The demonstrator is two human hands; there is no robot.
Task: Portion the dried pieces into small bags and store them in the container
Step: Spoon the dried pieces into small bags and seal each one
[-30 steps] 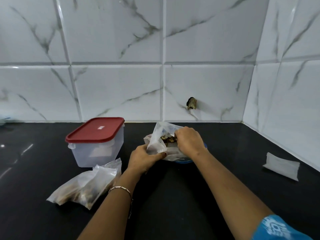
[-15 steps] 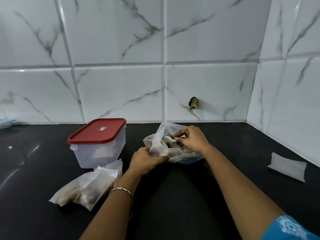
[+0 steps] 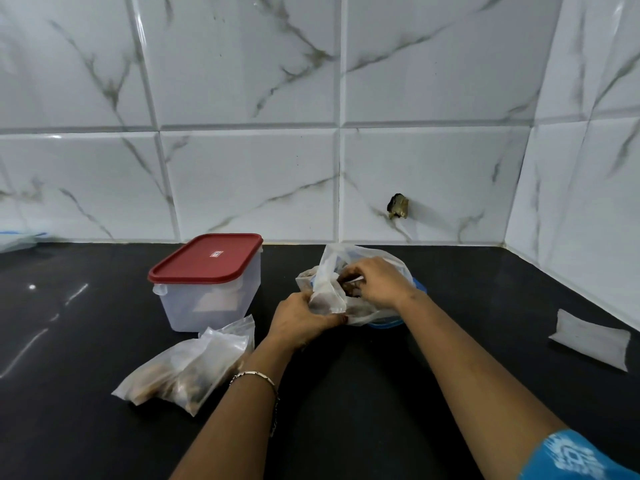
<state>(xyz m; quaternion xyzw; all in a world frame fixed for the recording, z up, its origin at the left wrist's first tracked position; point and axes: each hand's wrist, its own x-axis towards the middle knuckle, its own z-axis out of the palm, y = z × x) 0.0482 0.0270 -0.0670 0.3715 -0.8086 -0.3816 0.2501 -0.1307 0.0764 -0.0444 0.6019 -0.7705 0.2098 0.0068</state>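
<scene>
My left hand [image 3: 302, 321] grips the lower edge of a small clear bag [image 3: 325, 292] and holds it upright and open. My right hand [image 3: 379, 284] pinches brown dried pieces [image 3: 351, 289] at the bag's mouth. Behind them a larger clear bag [image 3: 377, 261] of dried pieces sits in a blue-rimmed bowl [image 3: 391, 322]. A clear container with a red lid [image 3: 207, 258] stands shut to the left. Two filled small bags [image 3: 187, 368] lie in front of it on the black counter.
A folded white bag [image 3: 590, 344] lies at the right near the tiled wall. The counter meets white marble tiles at the back and right. A brown object [image 3: 398, 206] sticks out of the back wall. Something clear with a blue trim [image 3: 17, 239] sits far left.
My right hand dipped into the large bag, came out with dried pieces and now holds them at the small bag's mouth. My left hand stayed on the small bag.
</scene>
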